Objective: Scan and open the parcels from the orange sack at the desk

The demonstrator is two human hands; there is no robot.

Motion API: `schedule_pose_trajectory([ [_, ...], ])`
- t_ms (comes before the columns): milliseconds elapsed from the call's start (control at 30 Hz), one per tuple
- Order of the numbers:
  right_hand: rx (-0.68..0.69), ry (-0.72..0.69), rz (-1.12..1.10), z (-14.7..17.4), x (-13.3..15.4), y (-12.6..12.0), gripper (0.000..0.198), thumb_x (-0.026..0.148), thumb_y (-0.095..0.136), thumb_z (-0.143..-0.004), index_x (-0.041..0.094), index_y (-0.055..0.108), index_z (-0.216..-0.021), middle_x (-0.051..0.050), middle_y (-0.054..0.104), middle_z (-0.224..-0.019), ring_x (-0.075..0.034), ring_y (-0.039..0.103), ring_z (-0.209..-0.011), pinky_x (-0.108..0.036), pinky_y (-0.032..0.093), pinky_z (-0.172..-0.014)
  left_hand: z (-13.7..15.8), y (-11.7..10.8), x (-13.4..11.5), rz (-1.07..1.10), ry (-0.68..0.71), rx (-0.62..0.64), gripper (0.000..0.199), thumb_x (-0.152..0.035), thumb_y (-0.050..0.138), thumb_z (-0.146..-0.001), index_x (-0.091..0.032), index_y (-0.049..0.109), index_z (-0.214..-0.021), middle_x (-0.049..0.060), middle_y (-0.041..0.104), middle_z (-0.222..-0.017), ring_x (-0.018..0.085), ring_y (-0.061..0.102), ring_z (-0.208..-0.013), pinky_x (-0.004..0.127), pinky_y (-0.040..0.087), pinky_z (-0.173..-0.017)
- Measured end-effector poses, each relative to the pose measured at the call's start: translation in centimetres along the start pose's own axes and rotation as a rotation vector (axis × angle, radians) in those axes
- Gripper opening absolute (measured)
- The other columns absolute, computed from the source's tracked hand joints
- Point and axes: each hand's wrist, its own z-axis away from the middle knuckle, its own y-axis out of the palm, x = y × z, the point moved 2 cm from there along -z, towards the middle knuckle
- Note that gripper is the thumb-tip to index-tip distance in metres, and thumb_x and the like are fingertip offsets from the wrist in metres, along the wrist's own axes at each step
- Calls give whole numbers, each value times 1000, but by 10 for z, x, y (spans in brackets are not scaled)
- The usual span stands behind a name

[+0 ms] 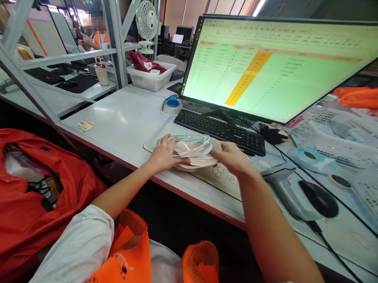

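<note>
Between my hands, just above the desk mat, is a rounded item with a clear, shiny upper part and a pale pink lower part. Its exact kind I cannot make out. My left hand grips its left side, fingers over the upper edge and thumb along the front. On the right side, my right hand is closed on the edge, with part of its fingers hidden behind the item. A black keyboard lies just beyond both hands.
A large monitor stands behind the keyboard. Tape rolls, a grey scanner and a black mouse lie around the mat. Far back are a white basket and metal frame. A red bag sits left; another person is beyond.
</note>
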Motion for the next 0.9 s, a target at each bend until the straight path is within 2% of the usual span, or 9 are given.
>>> schedule_pose_trajectory([
  [67, 5, 4, -222, -2, -7, 24, 38, 46, 80, -64, 19, 69, -88, -5, 73, -80, -19, 65, -68, -27, 52, -55, 3, 5, -3, 44, 26, 46, 115, -81, 78, -71, -17, 42, -160, 20, 27, -170, 46, 30, -154, 58, 33, -126],
  [167, -90, 41, -419, -1, -21, 46, 55, 56, 84, -63, 23, 65, -103, -5, 75, -96, -21, 70, -84, -31, 59, -69, 8, 9, 1, 9, 79, 104, 125, -81, 85, -62, -22, 38, -163, 18, 18, -174, 52, 17, -158, 64, 28, -127],
  [367, -28, 12, -503, 13, -27, 43, 58, 48, 87, -64, 25, 65, -113, -4, 75, -108, -22, 72, -94, -32, 62, -77, 16, 4, 9, -68, 136, 185, 130, -77, 85, -64, -25, 27, -168, 15, 6, -178, 56, 15, -157, 68, 27, -126],
  [433, -86, 39, -530, 16, -29, 40, 61, 47, 87, -61, 24, 64, -112, -3, 75, -101, -22, 73, -87, -32, 62, -75, 16, 4, 10, -90, 150, 176, 122, -71, 84, -70, -24, 28, -168, 15, 7, -177, 54, 19, -157, 65, 30, -126],
  [533, -197, 79, -549, 20, -33, 40, 64, 49, 88, -59, 26, 59, -110, 1, 73, -87, -22, 73, -78, -33, 62, -71, 14, 6, 10, -122, 163, 103, 97, -46, 82, -81, -23, 37, -164, 14, 19, -176, 44, 34, -153, 56, 36, -126],
  [633, -168, 20, -447, 28, -35, 42, 57, 55, 85, -68, 26, 56, -108, -1, 75, -93, -23, 74, -84, -35, 62, -75, 12, 4, 10, -125, 164, 85, 90, -36, 80, -83, -23, 40, -163, 14, 23, -175, 40, 38, -151, 52, 37, -126],
  [733, -94, -148, -209, 38, -34, 41, 47, 60, 75, -82, 24, 61, -110, -8, 75, -114, -26, 71, -104, -40, 59, -91, 10, -2, 13, -81, 149, 191, 116, -57, 88, -71, -25, 31, -167, 15, 11, -177, 48, 27, -156, 60, 35, -124],
  [800, -76, -243, -1, 45, -34, 41, 41, 57, 68, -89, 23, 66, -112, -10, 74, -117, -29, 69, -108, -45, 55, -98, 8, -6, 15, -36, 128, 277, 129, -72, 87, -63, -28, 27, -168, 14, 5, -178, 53, 20, -157, 65, 35, -123],
  [900, -61, -365, 256, 54, -35, 45, 31, 47, 58, -96, 23, 72, -108, -13, 74, -115, -32, 68, -108, -51, 53, -101, 7, -10, 15, 12, 98, 310, 112, -83, 69, -78, -31, 27, -168, 9, 5, -178, 51, 20, -158, 65, 32, -124],
])
